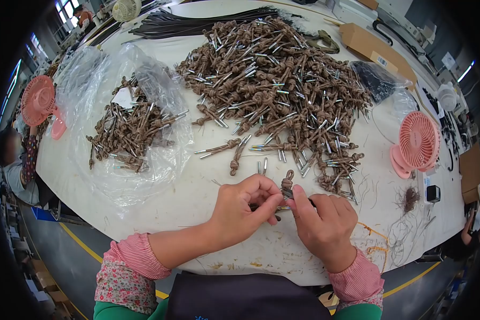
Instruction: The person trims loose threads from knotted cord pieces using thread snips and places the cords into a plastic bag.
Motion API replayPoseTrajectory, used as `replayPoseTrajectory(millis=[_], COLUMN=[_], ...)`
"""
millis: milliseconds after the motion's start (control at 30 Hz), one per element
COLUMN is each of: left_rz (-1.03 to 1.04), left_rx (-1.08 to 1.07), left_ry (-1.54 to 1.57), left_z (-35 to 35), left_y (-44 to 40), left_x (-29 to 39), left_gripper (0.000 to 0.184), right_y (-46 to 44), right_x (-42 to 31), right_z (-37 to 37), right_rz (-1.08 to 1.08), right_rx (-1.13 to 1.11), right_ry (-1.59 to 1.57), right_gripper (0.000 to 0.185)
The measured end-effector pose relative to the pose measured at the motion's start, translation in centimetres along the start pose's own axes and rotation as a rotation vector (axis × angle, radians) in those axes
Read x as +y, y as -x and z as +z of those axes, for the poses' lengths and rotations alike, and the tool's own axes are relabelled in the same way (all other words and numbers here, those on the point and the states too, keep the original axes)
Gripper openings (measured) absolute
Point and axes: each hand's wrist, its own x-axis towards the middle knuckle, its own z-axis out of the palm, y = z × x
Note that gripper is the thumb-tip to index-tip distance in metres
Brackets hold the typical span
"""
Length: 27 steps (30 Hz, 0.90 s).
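Note:
My left hand [240, 208] pinches a knotted brown cord [287, 178] between thumb and fingertips, its looped knot standing up above the fingers. Close against it, my right hand [325, 221] is closed with the thumb pressed forward. Something small and dark shows at the right fingers, mostly hidden, so its kind is unclear. Just beyond my hands lie a few loose knotted cords with silvery metal tips [236, 160]. A large heap of the same cords [277, 80] fills the middle of the table.
Left on the white table [208, 261], a clear plastic bag [170, 133] holds more cords [128, 128]. Pink fans [418, 141] stand at both sides. Black strips [197, 24] lie at the back, loose threads [408, 200] at right. Another person [21, 170] sits beyond the left edge.

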Motion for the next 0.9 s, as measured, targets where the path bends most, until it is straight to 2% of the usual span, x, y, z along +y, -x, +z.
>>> replayPoseTrajectory(millis=[200,367,433,467,533,567,633,667,767,800,833,900], left_rz=[0.019,0.069,0.064,0.059,0.016,-0.027,-0.060,-0.094,-0.115,-0.115,-0.115,-0.112], left_rx=[0.006,-0.014,-0.024,-0.034,-0.063,-0.094,-0.150,-0.202,-0.241,-0.241,-0.239,-0.237], left_ry=[0.033,-0.085,-0.065,-0.046,0.007,0.061,0.077,0.092,0.093,0.093,0.091,0.088], left_z=[0.2,0.2,0.1,0.0,-0.3,-0.3,-0.4,-0.5,-0.5,-0.5,-0.5,-0.5], left_y=[0.1,0.2,0.1,0.0,-0.3,-0.3,-0.3,-0.2,-0.2,-0.2,-0.2,-0.3], left_x=[-0.4,-0.2,-0.2,-0.2,-0.2,-0.3,-0.3,-0.4,-0.1,-0.1,-0.1,0.0], left_gripper=[0.007,0.008,0.007,0.007,0.006,0.006,0.006,0.006,0.006,0.006,0.006,0.007], right_y=[-0.1,0.1,0.1,0.2,0.4,0.2,-0.6,-0.2,0.5,0.6,0.6,0.5], right_x=[-0.3,0.1,0.5,0.7,0.9,1.2,1.8,1.9,1.8,1.5,1.6,1.7], right_z=[-0.3,-0.5,-0.2,0.0,0.3,-0.1,-1.2,-1.0,0.1,0.3,0.2,-0.4], right_rz=[0.012,0.013,0.086,0.086,0.518,0.519,0.728,0.757,0.713,0.700,0.700,0.831], right_rx=[-0.050,-0.090,-0.080,-0.080,0.001,0.001,-0.155,-0.190,-0.269,-0.216,-0.216,-0.261], right_ry=[0.032,0.040,-0.171,-0.171,-0.728,-0.727,-1.046,-1.158,-1.145,-1.136,-1.136,-1.185], right_gripper=[0.025,0.026,0.029,0.029,0.030,0.030,0.027,0.025,0.023,0.014,0.014,0.010])
